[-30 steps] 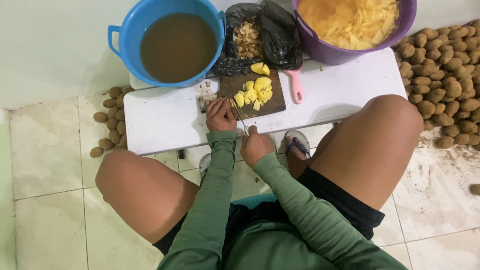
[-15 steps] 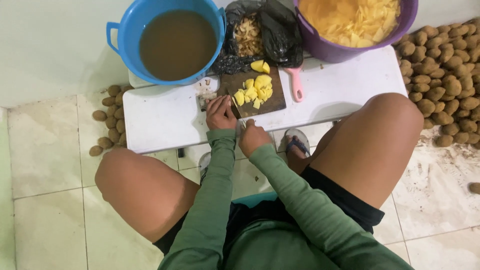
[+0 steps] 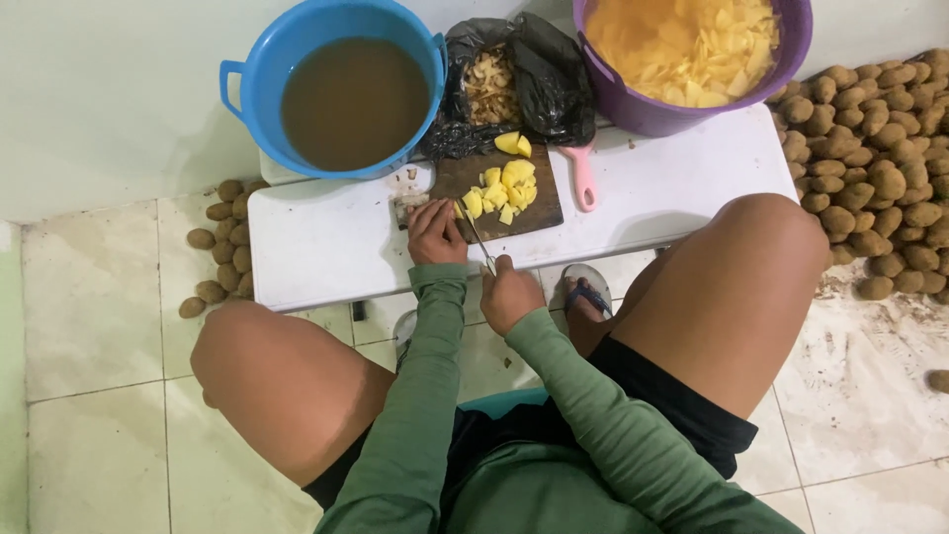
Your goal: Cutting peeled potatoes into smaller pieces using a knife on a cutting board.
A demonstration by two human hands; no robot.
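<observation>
A dark wooden cutting board (image 3: 465,178) with a pink handle lies on a low white table (image 3: 326,247). Yellow potato pieces (image 3: 504,188) are piled on the board. My left hand (image 3: 437,232) rests on the board's near edge, fingers curled over a piece at the pile's left side. My right hand (image 3: 509,292) is closed around the handle of a knife (image 3: 479,240), whose thin blade points up toward the pieces beside my left fingers. Both arms wear green sleeves.
A blue tub of brown water (image 3: 351,94), a black bag of peelings (image 3: 504,84) and a purple tub of cut potato slices (image 3: 692,49) stand behind the board. Unpeeled potatoes are heaped on the floor at right (image 3: 870,168) and left (image 3: 217,247). My bare knees flank the table.
My right hand has slid slightly toward me and to the right with the knife. My left hand stays on the board's edge.
</observation>
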